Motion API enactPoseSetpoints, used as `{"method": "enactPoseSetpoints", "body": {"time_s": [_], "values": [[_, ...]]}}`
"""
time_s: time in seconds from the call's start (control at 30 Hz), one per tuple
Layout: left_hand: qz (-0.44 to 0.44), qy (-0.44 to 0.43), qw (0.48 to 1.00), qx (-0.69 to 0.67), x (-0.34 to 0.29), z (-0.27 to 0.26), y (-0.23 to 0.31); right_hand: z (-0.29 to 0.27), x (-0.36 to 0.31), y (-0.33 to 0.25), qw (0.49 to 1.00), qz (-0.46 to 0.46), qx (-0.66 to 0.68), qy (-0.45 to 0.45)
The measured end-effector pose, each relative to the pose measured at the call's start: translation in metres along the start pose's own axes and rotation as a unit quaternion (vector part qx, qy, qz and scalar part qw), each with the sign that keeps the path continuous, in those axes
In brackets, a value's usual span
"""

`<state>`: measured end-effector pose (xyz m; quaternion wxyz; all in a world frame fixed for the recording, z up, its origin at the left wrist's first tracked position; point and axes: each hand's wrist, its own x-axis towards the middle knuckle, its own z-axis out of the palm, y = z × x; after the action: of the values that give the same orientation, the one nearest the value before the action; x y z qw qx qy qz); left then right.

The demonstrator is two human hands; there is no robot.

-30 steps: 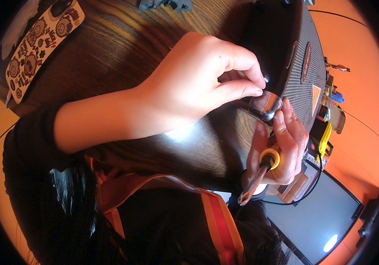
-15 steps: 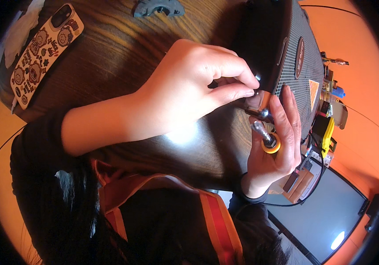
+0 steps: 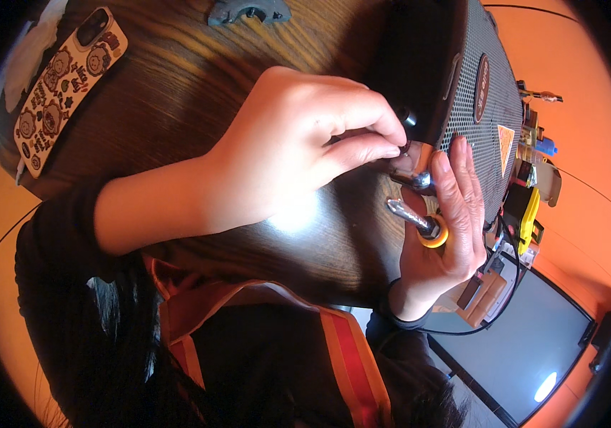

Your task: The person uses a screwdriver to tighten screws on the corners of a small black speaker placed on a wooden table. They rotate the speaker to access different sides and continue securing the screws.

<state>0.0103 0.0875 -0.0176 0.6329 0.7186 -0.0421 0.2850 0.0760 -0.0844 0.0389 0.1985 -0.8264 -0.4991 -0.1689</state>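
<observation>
Phone: cartoon-case phone [image 3: 70,93] lies way left of the mesh-fronted black box [image 3: 466,93], on the bench [image 3: 198,78].
Grey part: curved dark grey part [image 3: 248,11], also left of the box but closer in.
Left hand: left hand [image 3: 305,128] is just left of the box, fingers pinched nearly together at the edge of the shiny metal piece [image 3: 414,167]. Can't tell if they've really clamped it.
Screwdriver: here's the change. A second ago the screwdriver [image 3: 412,216] aimed down at the lap; now its tip points left, away from the box and toward the left wrist. Long axis slants from the yellow collar up to that tip. My read: parked, while fingers do the fiddly bit.
Shiny piece: by the box's near end, between both hands, reflective face showing, rounded edge toward the right. Fingers hide too much to call its long axis.
Right hand: right hand [image 3: 452,228], left of the box's stickered end, has its fingers mostly straight against the piece, screwdriver tucked in the palm.
</observation>
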Motion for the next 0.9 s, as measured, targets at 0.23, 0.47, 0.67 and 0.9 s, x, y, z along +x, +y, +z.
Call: {"method": "enactPoseSetpoints", "body": {"time_s": [0.23,0.47,0.67,0.9], "values": [[0.001,0.002,1.0,0.015,0.003,0.002,-0.004,0.001,0.001,0.0,1.0,-0.009,-0.008,0.006],[0.081,0.026,0.996,0.025,0.002,0.006,-0.005,0.003,0.001,-0.003,1.0,0.007,0.006,0.019],[0.098,0.007,0.995,0.007,0.001,0.004,-0.007,0.002,0.001,-0.002,1.0,0.008,-0.004,0.015],[0.093,0.02,0.995,0.005,0.005,0.006,-0.011,0.003,0.0,-0.003,1.0,0.011,-0.004,0.012]]}}
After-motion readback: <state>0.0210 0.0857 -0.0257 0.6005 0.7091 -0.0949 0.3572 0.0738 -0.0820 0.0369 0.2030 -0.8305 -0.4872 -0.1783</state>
